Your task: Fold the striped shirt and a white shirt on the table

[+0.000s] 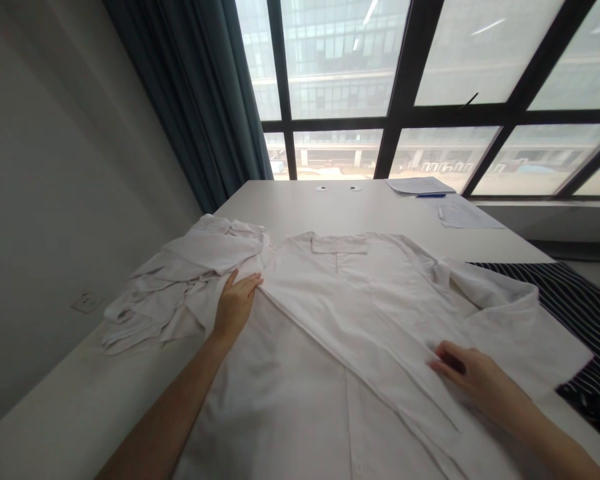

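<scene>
Okay, head view: I see the white shirt [340,313] spread flat on the table [360,207], collar away from me. The left hand [235,303] lies open, palm down, pinning a folded edge. The right hand [467,373] rests flat-fingered by the other sleeve, keeping the cloth smooth.

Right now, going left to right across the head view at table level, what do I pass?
Wall socket → crumpled white garment → left hand, laid flat → spread white shirt → right hand → striped fabric.
</scene>
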Available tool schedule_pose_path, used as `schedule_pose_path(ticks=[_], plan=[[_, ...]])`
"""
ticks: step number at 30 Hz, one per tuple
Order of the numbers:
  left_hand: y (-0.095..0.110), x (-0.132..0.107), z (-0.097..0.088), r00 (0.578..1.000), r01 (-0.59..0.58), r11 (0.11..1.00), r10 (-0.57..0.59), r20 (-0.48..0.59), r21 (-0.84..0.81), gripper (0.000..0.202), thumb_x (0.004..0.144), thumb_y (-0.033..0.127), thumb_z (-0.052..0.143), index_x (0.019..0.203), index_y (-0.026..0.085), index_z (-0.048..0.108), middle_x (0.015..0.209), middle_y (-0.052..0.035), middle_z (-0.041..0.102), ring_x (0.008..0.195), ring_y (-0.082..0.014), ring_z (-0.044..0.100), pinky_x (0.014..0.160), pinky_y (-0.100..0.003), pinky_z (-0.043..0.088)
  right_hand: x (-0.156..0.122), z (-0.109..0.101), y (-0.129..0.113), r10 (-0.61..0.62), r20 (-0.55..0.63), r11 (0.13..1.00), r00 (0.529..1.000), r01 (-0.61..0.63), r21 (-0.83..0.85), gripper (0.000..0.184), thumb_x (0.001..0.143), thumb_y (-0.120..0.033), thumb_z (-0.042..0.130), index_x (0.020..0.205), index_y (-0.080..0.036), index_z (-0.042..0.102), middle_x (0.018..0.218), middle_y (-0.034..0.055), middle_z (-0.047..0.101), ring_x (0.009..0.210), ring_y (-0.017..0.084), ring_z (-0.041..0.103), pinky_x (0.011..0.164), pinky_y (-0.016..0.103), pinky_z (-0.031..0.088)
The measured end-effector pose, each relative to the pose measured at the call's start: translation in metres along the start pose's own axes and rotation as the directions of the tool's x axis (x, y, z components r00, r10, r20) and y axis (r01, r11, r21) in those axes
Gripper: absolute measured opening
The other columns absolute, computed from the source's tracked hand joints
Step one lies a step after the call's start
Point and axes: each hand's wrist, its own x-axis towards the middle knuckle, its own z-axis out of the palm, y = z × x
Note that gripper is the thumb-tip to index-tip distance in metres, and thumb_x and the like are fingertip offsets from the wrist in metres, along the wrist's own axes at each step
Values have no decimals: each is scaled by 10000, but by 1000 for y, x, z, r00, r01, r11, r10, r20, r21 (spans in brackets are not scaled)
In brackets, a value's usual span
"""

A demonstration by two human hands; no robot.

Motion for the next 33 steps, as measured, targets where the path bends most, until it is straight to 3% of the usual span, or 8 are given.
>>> schedule_pose_path(ticks=[3, 7, 13, 19, 22, 24, 28, 33], plan=[[2, 2, -2, 999, 10, 1000, -11, 34, 29, 365, 923, 142, 359, 1036, 177, 704, 1133, -105, 725, 1096, -238, 667, 1124, -531, 322, 0, -3, 2, 7, 33, 1000, 999, -8, 20, 309, 815, -495, 546, 657, -230, 535, 543, -26, 578, 524, 139, 522, 525, 247, 387], [17, 8, -6, 976, -79, 991, 55, 210, 108, 388, 873, 93, 416, 1127, 188, 694, 1277, -111, 652, 1271, -264, 543, 1127, -531, 314, -3, -11, 4, 19, 126, 996, 992, -30, 83, 226, 815, -452, 562, 762, -234, 583, 574, -26, 607, 532, 136, 526, 506, 235, 391], [66, 7, -9, 802, -374, 921, 379, 462, -107, 440, 899, 38, 419, 1260, 213, 598, 1350, -61, 608, 1255, -178, 554, 1081, -384, 395, -13, -14, 11, 21, 131, 999, 991, -24, 25, 233, 781, -408, 630, 960, -265, 587, 543, -72, 538, 495, 129, 494, 473, 224, 361], [123, -10, -3, 693, -524, 818, 571, 440, -236, 384, 976, 139, 449, 1343, 240, 504, 1434, -72, 529, 1314, -178, 493, 1098, -386, 342, -15, -16, 11, 2, 177, 1000, 984, -4, 11, 247, 811, -389, 592, 1021, -261, 585, 561, -58, 574, 512, 147, 528, 481, 232, 364], [140, -15, 2, 673, -584, 777, 625, 395, -235, 363, 1000, 173, 425, 1349, 245, 495, 1419, -79, 541, 1315, -200, 489, 1100, -418, 326, -15, -17, 11, 15, 188, 999, 982, -9, -31, 267, 828, -374, 566, 1067, -256, 573, 600, -44, 609, 543, 169, 580, 522, 255, 417], [147, -17, 4, 670, -620, 754, 652, 355, -217, 336, 1003, 193, 424, 1322, 242, 520, 1388, -91, 567, 1280, -229, 523, 1079, -443, 347, -16, -16, 9, -20, 113, 995, 993, 31, -91, 295, 819, -336, 565, 1098, -240, 568, 720, -3, 664, 628, 192, 633, 588, 282, 467], [158, -20, 1, 645, -675, 703, 710, 282, -224, 310, 988, 172, 441, 1273, 217, 557, 1369, -114, 579, 1244, -256, 553, 1045, -454, 382, -27, -9, -11, -258, -87, 933, 962, 225, -280, 190, 829, -339, 578, 988, -237, 602, 976, 81, 677, 865, 244, 662, 752, 356, 504], [175, -13, -6, 626, -580, 686, 720, 299, -438, 295, 930, 222, 535, 1222, 208, 575, 1400, -92, 550, 1308, -252, 482, 1098, -443, 330, -40, 9, -45, -332, 3, 909, 943, 320, -268, 22, 860, -266, 555, 855, -246, 561, 787, 25, 650, 704, 187, 645, 636, 292, 502]])
